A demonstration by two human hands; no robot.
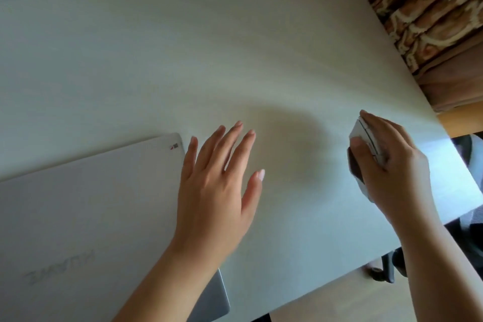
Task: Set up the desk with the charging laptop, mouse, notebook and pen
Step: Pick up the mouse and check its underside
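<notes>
The right hand [392, 162], at the right of the frame, has its grip clamped on a white mouse [366, 144]: the thumb presses the near left side and the fingers wrap over the top, so only the mouse's front and left flank show. The mouse is tilted up on its side; whether it touches the tabletop [209, 60] cannot be told. It sits close to the tabletop's right edge. The left hand [217, 185], in the lower middle of the frame, holds nothing; its fingers are spread apart and stretched flat, palm down, over the bare surface just right of the laptop [91, 204]. The forearm crosses the laptop's lower right corner. The laptop lies closed and flat at the lower left of the frame, silver-white, with faint lettering on its lid and a small sticker near its upper right corner. A soft shadow falls on the tabletop between the two hands. The pale tabletop fills the upper and middle frame. Beyond its right edge, at the upper right, hangs brown patterned fabric [431, 13]; at the lower right, dark chair parts [386, 266] show over a light floor.
</notes>
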